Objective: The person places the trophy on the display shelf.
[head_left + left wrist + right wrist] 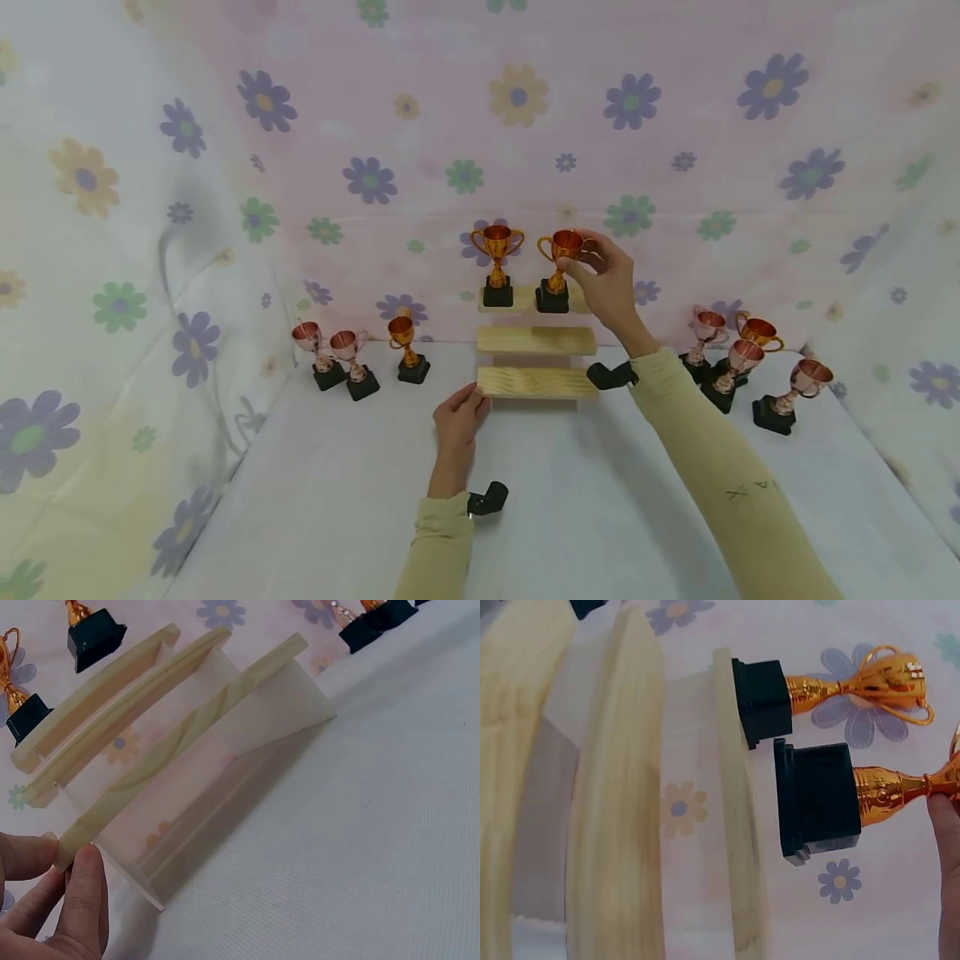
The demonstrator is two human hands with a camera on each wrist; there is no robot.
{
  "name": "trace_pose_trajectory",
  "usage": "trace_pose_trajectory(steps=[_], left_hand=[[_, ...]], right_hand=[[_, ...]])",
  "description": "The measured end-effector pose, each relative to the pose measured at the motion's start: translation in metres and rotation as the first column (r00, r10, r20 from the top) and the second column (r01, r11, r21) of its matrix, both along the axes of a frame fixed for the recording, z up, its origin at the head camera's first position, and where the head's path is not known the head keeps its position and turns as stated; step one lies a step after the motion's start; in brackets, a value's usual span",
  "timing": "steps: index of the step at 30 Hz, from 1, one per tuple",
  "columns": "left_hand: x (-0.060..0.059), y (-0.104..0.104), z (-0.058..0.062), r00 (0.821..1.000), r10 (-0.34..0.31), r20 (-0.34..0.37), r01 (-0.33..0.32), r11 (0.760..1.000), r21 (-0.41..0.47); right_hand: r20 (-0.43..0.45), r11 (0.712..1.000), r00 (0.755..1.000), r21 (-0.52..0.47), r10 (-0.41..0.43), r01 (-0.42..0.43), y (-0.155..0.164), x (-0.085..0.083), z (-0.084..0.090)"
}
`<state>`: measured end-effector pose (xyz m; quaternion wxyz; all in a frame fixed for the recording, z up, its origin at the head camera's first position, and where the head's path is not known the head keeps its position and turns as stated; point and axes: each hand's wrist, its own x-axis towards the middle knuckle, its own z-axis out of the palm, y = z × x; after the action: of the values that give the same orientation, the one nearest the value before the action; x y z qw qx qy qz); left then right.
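Note:
A three-step wooden stand [536, 340] sits at the middle back of the white surface. Two gold trophies are on its top step. My right hand [581, 254] grips the cup of the right gold trophy [558, 267], whose black base [825, 796] rests on the top step beside the left gold trophy [497, 258]. In the right wrist view only one fingertip [946, 847] shows, against the stem. My left hand [468, 404] pinches the left end of the stand's bottom step [187, 735] between thumb [82, 892] and fingers.
Three small trophies [352, 358] stand in a row to the left of the stand. Several more [738, 362] cluster at the right. Flowered cloth walls [112, 250] close in the left, back and right sides.

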<state>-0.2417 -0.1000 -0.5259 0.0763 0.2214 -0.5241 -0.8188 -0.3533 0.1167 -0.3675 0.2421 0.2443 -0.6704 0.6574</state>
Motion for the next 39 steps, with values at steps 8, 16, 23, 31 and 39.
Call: trace_pose_trajectory(steps=[8,16,23,31,39], left_hand=[[-0.001,-0.001,0.000,1.000,-0.005,0.021,0.005,1.000,-0.014],[0.001,0.000,0.001,0.999,-0.024,0.029,0.025,0.999,-0.030],[0.000,-0.001,-0.001,1.000,-0.022,0.022,0.023,0.999,-0.033],[0.000,-0.001,0.000,1.000,-0.014,0.013,0.015,0.999,-0.037],[0.001,-0.001,0.000,1.000,-0.014,0.020,0.015,0.999,-0.044]], right_hand=[[0.111,0.996,0.992,0.066,0.052,-0.060,-0.013,-0.005,0.017],[0.153,0.994,0.986,0.064,0.073,-0.084,-0.022,-0.006,0.018],[0.164,0.996,0.984,0.042,0.074,-0.082,-0.027,-0.011,0.016],[0.142,0.998,0.989,0.038,0.042,-0.048,-0.027,-0.026,0.001],[0.158,1.000,0.987,0.020,0.005,-0.009,-0.028,-0.030,-0.010]])
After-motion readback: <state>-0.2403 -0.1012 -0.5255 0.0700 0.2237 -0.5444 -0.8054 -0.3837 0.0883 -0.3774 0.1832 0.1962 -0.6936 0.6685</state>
